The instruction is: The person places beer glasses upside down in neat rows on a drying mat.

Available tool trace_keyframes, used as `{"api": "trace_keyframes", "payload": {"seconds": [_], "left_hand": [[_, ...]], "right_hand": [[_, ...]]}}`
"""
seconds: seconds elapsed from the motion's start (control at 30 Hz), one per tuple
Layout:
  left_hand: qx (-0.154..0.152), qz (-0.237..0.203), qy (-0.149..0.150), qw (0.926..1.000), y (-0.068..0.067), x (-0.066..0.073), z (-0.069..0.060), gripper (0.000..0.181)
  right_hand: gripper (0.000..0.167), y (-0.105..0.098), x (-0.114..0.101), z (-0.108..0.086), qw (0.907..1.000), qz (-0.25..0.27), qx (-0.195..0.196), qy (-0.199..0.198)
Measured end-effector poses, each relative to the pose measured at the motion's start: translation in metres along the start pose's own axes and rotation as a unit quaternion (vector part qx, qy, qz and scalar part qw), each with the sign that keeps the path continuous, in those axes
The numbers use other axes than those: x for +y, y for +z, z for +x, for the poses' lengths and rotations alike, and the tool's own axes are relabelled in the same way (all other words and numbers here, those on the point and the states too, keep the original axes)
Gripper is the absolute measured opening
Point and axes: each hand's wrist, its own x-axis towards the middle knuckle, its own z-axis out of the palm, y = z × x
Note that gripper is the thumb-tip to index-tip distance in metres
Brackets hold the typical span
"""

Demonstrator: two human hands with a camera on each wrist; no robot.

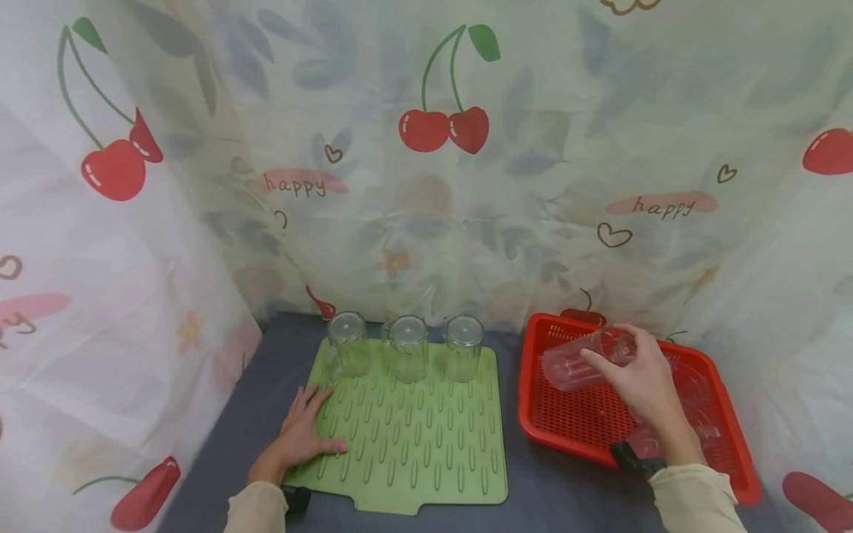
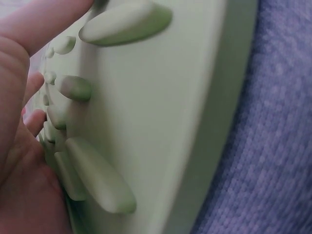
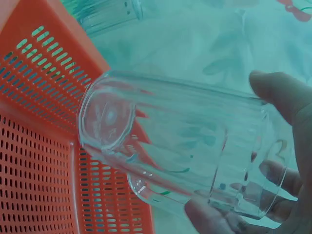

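1. Mug (image 1: 576, 366) tilts over the basket (image 1: 566, 444), gripped near its rim by the right hand (image 1: 643, 385), seemingly leaving the base free.
2. Left hand (image 1: 303, 429) lies spread on the mat (image 1: 426, 448), perhaps steadying it.
3. Three more mugs (image 1: 408, 354) stand seemingly upturned there, probably for draining.

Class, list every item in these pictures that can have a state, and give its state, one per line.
Left hand: fingers spread, resting on the mat's left side
Right hand: gripping a mug near its rim
Held mug: empty, tilted, over the basket
Three mugs: empty, standing in a row, apparently upside down
Green mat: lying flat
Red basket: uncovered, partly filled
Basket glassware: partly hidden, orientation unclear
Patterned sheet: hanging, lightly creased
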Motion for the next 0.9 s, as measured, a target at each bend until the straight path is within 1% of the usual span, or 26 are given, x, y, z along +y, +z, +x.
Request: {"api": "trace_keyframes", "payload": {"seconds": [0.2, 0.3, 0.4, 0.47, 0.63, 0.7, 0.8, 0.9], "left_hand": [[0.018, -0.005, 0.008, 0.9998, 0.002, -0.004, -0.001, 0.121], [0.023, -0.007, 0.011, 0.9997, 0.003, -0.006, -0.001, 0.121], [0.022, -0.004, 0.012, 0.9997, 0.003, -0.006, -0.001, 0.121], [0.015, -0.004, 0.006, 0.9999, 0.003, -0.005, -0.001, 0.12], [0.001, 0.006, -0.01, 0.9999, 0.002, -0.004, 0.0, 0.12], [0.0, 0.012, -0.011, 0.9999, 0.002, -0.004, 0.001, 0.121], [0.0, 0.013, -0.012, 0.9998, 0.002, -0.003, 0.001, 0.12], [0.002, 0.012, -0.009, 0.9999, 0.003, -0.003, 0.002, 0.12]], "right_hand": [[0.089, 0.0, -0.009, -0.006, 0.9997, 0.022, 0.012, 0.007], [0.086, 0.0, -0.012, -0.009, 0.9995, 0.028, 0.012, 0.009], [0.085, 0.0, -0.014, -0.011, 0.9993, 0.035, 0.005, 0.007], [0.085, -0.001, -0.016, -0.012, 0.9989, 0.045, -0.001, 0.009], [0.084, 0.001, -0.021, -0.014, 0.9951, 0.095, -0.017, 0.023], [0.082, 0.001, -0.023, -0.015, 0.9921, 0.12, -0.025, 0.026], [0.079, 0.003, -0.026, -0.016, 0.9872, 0.155, -0.034, 0.02], [0.078, 0.003, -0.031, -0.018, 0.9837, 0.177, -0.032, 0.013]]}}
